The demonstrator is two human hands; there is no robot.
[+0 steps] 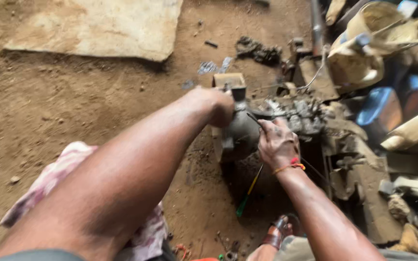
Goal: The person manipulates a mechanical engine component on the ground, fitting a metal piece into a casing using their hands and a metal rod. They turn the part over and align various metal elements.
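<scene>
Grease covered the grey engine part [240,130] that we worked on over the dirt floor [73,106]. Our left hand [218,104] was closed in a fist on its upper end, just below a small tan block [229,79]. Our right hand [277,142], an orange thread bracelet [291,166] at the wrist, pinched a thin dark tool [254,118] against the part's cluttered top. Under that hand lay a screwdriver with a green handle [247,193]. Beyond our right hand stood muddy buckets [364,53]; behind our left forearm lay a patterned cloth [54,179].
</scene>
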